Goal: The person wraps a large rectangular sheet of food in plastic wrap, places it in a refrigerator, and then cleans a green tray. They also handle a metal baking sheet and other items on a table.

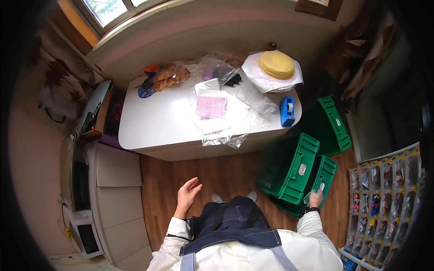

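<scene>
My left hand (189,194) is raised over the wooden floor, bare, with thumb and fingers apart and nothing between them. At the lower right my right hand (315,197) is at the near end of a green plastic crate (328,169), and some clear plastic film shows at its fingers. Whether the fingers grip the film or the crate's rim is unclear. Just left of it stands a larger green crate (293,169). Ahead, the white table (156,118) bears a pink paper sheet (212,107), clear plastic bags (261,103) and a blue tape dispenser (287,111).
A round yellow item (276,64) rests on white paper at the table's back right. Bagged bread (169,78) lies at its back left. Another green crate (334,125) stands right of the table. Clear-pocketed storage (383,203) is at far right, a white microwave (83,233) at lower left.
</scene>
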Demonstrator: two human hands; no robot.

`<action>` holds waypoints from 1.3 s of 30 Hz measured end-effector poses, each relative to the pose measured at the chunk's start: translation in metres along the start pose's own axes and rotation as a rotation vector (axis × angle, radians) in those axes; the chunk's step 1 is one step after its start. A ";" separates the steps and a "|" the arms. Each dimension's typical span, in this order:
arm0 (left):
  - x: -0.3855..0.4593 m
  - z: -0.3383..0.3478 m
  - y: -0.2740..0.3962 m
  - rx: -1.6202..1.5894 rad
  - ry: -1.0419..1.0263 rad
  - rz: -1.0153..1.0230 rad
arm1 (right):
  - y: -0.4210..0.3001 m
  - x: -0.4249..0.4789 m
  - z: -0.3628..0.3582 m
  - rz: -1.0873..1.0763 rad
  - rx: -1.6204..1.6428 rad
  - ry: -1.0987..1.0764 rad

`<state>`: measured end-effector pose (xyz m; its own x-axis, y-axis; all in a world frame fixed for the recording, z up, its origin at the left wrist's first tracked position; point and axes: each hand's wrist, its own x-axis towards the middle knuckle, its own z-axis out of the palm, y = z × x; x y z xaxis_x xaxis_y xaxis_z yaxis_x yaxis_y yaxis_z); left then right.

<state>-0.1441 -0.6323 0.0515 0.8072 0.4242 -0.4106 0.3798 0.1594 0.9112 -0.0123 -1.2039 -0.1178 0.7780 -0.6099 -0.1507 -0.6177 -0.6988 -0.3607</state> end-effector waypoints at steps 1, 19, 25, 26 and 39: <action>0.002 -0.007 0.009 -0.024 0.003 -0.077 | -0.016 -0.009 -0.008 -0.038 -0.007 0.133; 0.288 -0.012 0.004 -0.288 0.204 -0.259 | -0.482 -0.132 0.070 -0.876 0.500 -0.661; 0.304 0.037 0.007 -0.352 0.029 -0.273 | -0.584 -0.104 0.115 -1.023 -0.033 -0.358; 0.312 0.041 0.008 -0.428 0.007 -0.344 | -0.601 -0.099 0.121 -1.013 -0.136 -0.415; 0.316 -0.050 0.060 0.081 0.269 0.048 | -0.625 -0.109 0.184 -0.777 0.205 -0.804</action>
<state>0.1110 -0.4445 -0.0223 0.6802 0.6524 -0.3343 0.3881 0.0663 0.9192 0.3102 -0.6319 -0.0449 0.8357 0.4304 -0.3410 0.0372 -0.6639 -0.7469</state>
